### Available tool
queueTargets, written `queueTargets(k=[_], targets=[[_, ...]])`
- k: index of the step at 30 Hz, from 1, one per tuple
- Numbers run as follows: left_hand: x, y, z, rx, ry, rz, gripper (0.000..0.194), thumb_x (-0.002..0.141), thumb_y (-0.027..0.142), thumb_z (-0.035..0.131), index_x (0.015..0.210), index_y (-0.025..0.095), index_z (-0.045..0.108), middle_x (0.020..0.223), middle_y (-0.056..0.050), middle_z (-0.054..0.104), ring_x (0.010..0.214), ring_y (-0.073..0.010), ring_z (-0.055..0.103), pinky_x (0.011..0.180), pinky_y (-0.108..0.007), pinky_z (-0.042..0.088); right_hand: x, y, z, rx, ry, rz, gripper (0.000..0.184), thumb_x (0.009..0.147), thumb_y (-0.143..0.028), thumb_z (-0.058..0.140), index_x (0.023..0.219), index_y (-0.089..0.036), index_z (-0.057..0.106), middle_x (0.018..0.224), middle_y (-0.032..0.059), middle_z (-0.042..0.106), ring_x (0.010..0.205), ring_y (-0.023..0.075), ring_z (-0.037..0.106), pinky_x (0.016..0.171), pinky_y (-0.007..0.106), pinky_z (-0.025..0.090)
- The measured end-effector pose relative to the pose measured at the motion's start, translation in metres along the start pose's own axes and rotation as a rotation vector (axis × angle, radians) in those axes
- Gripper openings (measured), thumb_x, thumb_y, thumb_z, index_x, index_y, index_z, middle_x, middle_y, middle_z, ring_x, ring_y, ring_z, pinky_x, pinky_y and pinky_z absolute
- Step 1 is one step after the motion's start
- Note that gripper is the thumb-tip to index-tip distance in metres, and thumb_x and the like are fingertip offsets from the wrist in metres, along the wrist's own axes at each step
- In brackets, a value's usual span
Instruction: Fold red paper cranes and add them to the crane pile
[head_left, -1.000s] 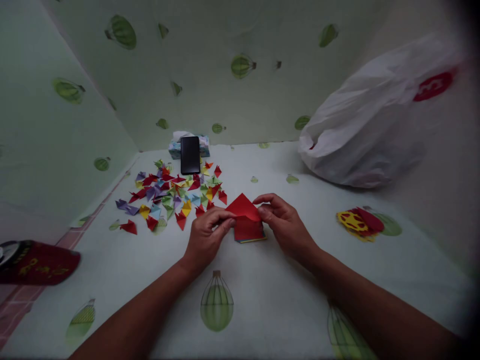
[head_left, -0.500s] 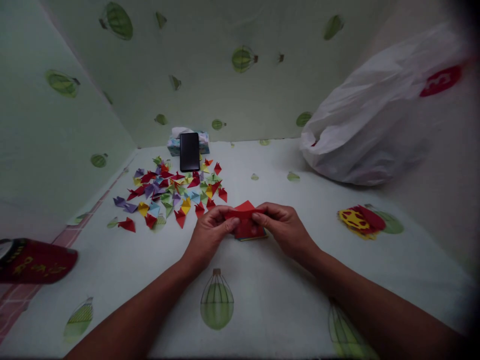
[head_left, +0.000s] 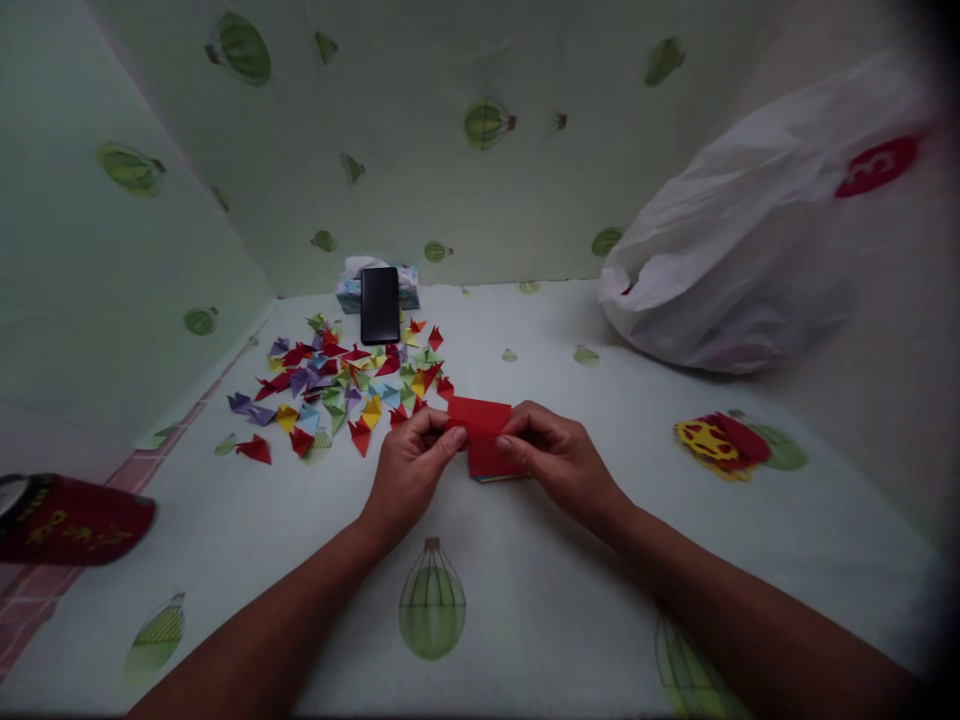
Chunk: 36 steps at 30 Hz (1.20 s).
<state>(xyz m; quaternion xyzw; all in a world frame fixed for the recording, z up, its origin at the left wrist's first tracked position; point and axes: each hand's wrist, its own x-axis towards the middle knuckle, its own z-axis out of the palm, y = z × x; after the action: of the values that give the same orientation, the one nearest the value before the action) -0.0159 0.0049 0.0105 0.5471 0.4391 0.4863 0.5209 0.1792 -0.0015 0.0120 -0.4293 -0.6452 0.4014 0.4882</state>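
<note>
Between thumb and fingers, my left hand (head_left: 411, 460) pinches the left side of a red sheet of origami paper (head_left: 480, 411). On its right side my right hand (head_left: 564, 456) grips the same sheet, fingers curled. Just under it lies a small stack of square paper (head_left: 491, 464), red on top, with blue and yellow edges showing at the front. Beyond my left hand spreads a pile of small folded paper birds (head_left: 330, 380) in red, yellow, green, purple and blue. My fingertips partly cover the sheet.
A black phone (head_left: 380, 305) leans on a tissue box (head_left: 409, 286) at the back. At far left stands a red can (head_left: 82, 520). A white plastic bag (head_left: 720, 270) fills the back right, with red and yellow paper cut-outs (head_left: 712, 443) in front of it.
The red sheet's raised pointed corner no longer shows; its upper edge now looks straight and extends further left. Both hands stay close to where they were, still holding it.
</note>
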Motion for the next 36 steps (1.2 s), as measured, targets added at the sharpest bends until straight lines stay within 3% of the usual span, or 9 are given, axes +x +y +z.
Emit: queueTargets(k=[6,9,13,16,23,36], targets=[[-0.0003,0.0008,0.0001,0.122,0.06,0.145,0.02,0.079,0.03,0.073,0.067,0.02,0.062,0.084,-0.003,0.065,0.082,-0.0165,0.06,0.077,-0.03,0.049,-0.001,0.0008,-0.0002,0.021,0.025,0.045,0.024,0.086,-0.035,0.068,0.069,-0.02,0.062,0.068,0.0,0.058,0.064,0.0141,0.05,0.06,0.028,0.04],[-0.0012,0.0007,0.0011,0.052,0.043,0.09,0.019,0.08,0.032,0.073,0.071,0.019,0.064,0.081,-0.002,0.065,0.076,-0.0151,0.058,0.073,-0.028,0.049,-0.0021,0.0005,-0.0004,-0.024,0.026,0.064,0.026,0.087,-0.036,0.068,0.068,-0.019,0.061,0.065,-0.0004,0.058,0.061,0.0137,0.049,0.058,0.028,0.038],[-0.0017,-0.0009,0.0013,-0.012,0.035,0.034,0.018,0.079,0.033,0.075,0.076,0.018,0.065,0.078,-0.001,0.066,0.073,-0.0145,0.059,0.07,-0.028,0.048,-0.0023,0.0019,0.0003,-0.103,0.05,-0.045,0.025,0.088,-0.03,0.068,0.066,-0.02,0.059,0.072,0.0015,0.061,0.066,0.0147,0.053,0.062,0.029,0.04],[-0.0024,0.0001,0.001,0.022,0.037,0.03,0.02,0.079,0.033,0.076,0.074,0.018,0.064,0.076,-0.001,0.066,0.071,-0.0135,0.058,0.068,-0.027,0.047,-0.0019,0.0029,0.0007,-0.119,0.052,-0.109,0.025,0.089,-0.027,0.066,0.067,-0.019,0.058,0.079,0.0033,0.064,0.071,0.0156,0.057,0.065,0.029,0.042],[-0.0038,0.0056,0.0017,0.039,0.049,0.086,0.018,0.083,0.032,0.072,0.075,0.016,0.067,0.08,-0.001,0.068,0.073,-0.0122,0.058,0.07,-0.025,0.047,-0.0046,-0.001,0.001,-0.161,0.033,-0.086,0.025,0.09,-0.027,0.064,0.068,-0.019,0.057,0.068,-0.0001,0.059,0.062,0.0133,0.051,0.059,0.027,0.039],[-0.0059,0.0062,0.0047,0.018,0.108,0.079,0.02,0.079,0.031,0.077,0.072,0.016,0.065,0.067,0.001,0.066,0.062,-0.01,0.057,0.06,-0.022,0.047,-0.0091,-0.0047,0.005,-0.242,0.113,-0.17,0.028,0.089,-0.022,0.064,0.064,-0.02,0.052,0.06,-0.0031,0.054,0.054,0.0103,0.047,0.052,0.024,0.038]])
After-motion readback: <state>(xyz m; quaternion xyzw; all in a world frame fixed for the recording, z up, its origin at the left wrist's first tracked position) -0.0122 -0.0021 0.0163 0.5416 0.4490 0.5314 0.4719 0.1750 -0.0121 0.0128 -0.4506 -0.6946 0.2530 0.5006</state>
